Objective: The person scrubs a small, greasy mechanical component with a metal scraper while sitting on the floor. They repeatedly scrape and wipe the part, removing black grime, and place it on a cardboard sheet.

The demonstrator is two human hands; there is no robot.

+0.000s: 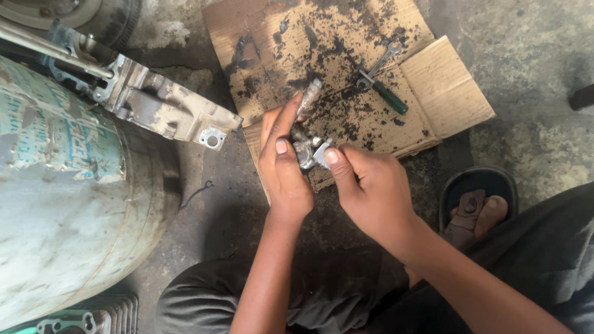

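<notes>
Down in the head view, both hands meet over the near edge of an oil-stained cardboard sheet [346,55] lying on the concrete floor. The left hand [283,166] grips a small grimy metal part [307,150] from the side, fingers closed around it, with a short metal rod [309,98] rising past its fingertips. The right hand [370,188] pinches the same part, thumb pressed on its face. A green-handled screwdriver [385,93] and a wrench [382,62] lie near the sheet's far right corner. A pale blue tank [68,204] lies at left.
</notes>
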